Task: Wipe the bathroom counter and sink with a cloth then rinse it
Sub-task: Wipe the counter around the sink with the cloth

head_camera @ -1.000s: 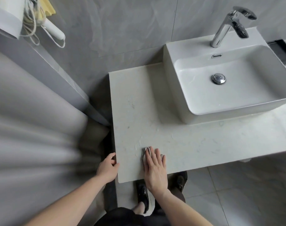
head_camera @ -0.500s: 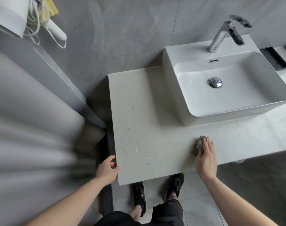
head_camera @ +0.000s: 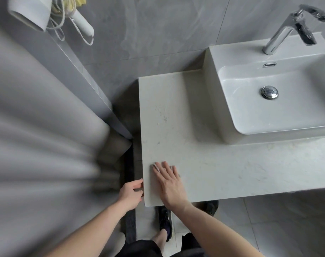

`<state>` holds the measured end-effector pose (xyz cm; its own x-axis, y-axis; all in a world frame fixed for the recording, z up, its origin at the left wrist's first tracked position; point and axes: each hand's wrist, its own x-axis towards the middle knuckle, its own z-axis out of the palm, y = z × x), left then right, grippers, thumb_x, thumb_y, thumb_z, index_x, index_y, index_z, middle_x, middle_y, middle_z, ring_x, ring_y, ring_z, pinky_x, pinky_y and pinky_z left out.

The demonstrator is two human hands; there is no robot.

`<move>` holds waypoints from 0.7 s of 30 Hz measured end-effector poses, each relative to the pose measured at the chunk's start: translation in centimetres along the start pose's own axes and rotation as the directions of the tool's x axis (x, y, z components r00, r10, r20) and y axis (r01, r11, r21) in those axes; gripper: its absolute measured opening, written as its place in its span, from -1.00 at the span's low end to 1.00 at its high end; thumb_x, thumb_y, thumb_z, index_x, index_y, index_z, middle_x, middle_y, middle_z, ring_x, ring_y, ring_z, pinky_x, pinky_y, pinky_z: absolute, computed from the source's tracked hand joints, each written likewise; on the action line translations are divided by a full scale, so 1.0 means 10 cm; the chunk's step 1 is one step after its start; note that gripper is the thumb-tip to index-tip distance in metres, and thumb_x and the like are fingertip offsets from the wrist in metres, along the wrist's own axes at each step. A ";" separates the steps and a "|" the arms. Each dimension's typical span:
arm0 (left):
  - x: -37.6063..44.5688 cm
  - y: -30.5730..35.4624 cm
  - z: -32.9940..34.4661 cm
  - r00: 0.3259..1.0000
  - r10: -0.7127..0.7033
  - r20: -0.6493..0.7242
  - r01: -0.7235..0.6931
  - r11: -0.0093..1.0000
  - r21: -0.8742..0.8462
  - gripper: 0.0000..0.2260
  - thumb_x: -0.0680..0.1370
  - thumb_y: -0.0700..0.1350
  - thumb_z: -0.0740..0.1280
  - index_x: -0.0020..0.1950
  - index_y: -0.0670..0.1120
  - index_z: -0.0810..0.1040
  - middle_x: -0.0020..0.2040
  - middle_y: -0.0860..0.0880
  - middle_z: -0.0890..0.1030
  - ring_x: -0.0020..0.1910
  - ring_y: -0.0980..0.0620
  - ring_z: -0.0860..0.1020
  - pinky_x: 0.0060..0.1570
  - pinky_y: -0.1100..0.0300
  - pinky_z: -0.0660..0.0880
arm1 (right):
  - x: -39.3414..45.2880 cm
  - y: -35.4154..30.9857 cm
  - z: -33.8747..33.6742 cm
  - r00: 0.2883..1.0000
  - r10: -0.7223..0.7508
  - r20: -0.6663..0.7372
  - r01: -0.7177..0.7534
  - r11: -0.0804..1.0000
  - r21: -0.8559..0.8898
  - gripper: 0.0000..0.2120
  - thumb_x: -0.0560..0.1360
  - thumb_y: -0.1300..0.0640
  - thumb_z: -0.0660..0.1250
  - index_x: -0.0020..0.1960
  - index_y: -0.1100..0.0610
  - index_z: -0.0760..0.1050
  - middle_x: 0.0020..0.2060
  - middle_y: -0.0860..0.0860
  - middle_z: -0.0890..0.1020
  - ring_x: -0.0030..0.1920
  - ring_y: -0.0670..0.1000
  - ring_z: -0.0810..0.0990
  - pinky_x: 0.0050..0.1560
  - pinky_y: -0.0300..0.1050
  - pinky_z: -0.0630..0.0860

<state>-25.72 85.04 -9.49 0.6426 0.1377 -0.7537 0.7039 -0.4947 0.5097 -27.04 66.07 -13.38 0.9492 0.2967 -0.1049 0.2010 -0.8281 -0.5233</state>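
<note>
My right hand (head_camera: 170,182) lies flat with straight fingers on a small grey cloth (head_camera: 155,166), pressing it onto the pale marble counter (head_camera: 204,164) near its front left corner. Only a sliver of the cloth shows past my fingertips. My left hand (head_camera: 130,193) grips the counter's left edge, fingers curled around it. The white rectangular sink (head_camera: 269,112) sits on the counter at the right, with a chrome drain plug (head_camera: 269,92) in its bowl and a chrome tap (head_camera: 287,28) behind it.
A grey shower curtain (head_camera: 37,145) fills the left side. A white hair dryer (head_camera: 33,13) with its cord hangs on the grey tiled wall at top left. My dark shoes (head_camera: 165,221) stand on the tiled floor under the counter.
My right hand has slid the cloth from the counter's middle front back left to the front left corner. My left hand stays on the counter's left edge. The view moved left.
</note>
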 end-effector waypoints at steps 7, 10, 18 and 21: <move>0.01 -0.17 -0.04 0.998 -0.020 0.065 0.020 1.000 0.010 -0.50 0.57 -0.34 0.31 0.47 0.00 0.50 0.22 0.01 0.61 0.07 0.04 0.65 0.01 0.09 0.67 | -0.21 0.29 -0.12 0.977 -0.193 0.091 0.190 0.981 0.040 -0.26 0.53 0.35 0.18 0.66 0.00 0.15 0.65 -0.10 0.17 0.66 -0.01 -0.02 0.64 0.00 -0.09; 0.01 -0.18 -0.03 0.999 0.000 0.053 0.000 1.000 0.004 -0.53 0.57 -0.30 0.32 0.46 0.03 0.52 0.22 0.02 0.61 0.06 0.01 0.66 -0.04 0.10 0.68 | -0.07 0.57 -0.35 0.999 -0.024 -0.036 0.028 0.994 0.107 -0.28 0.50 0.45 0.17 0.61 0.03 0.31 0.60 -0.14 0.26 0.64 0.04 0.17 0.64 0.00 0.04; 0.03 -0.28 0.01 0.998 0.017 0.063 -0.015 0.999 -0.038 -0.51 0.59 -0.29 0.30 0.49 0.04 0.47 0.31 0.01 0.56 0.14 0.01 0.65 0.05 0.10 0.66 | 0.92 0.99 -0.88 0.928 0.354 -0.120 -0.349 0.935 0.062 -0.42 0.62 0.32 0.06 0.64 0.11 0.22 0.63 0.06 0.24 0.63 0.26 0.11 0.62 0.18 0.06; 0.03 -0.31 0.03 0.998 0.018 0.067 -0.014 0.997 -0.071 -0.50 0.60 -0.29 0.31 0.51 0.03 0.44 0.37 0.00 0.54 0.15 0.02 0.65 0.08 0.10 0.65 | 0.97 0.77 -0.72 0.958 0.286 -0.038 -0.288 0.956 -0.060 -0.28 0.54 0.32 0.07 0.68 0.04 0.05 0.67 -0.03 0.09 0.65 0.20 0.02 0.61 0.23 -0.07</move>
<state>-27.84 86.33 -11.41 0.6339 0.0711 -0.7702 0.7146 -0.4347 0.5480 -14.58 59.17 -12.37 0.9756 0.0294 -0.2176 -0.0663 -0.9054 -0.4194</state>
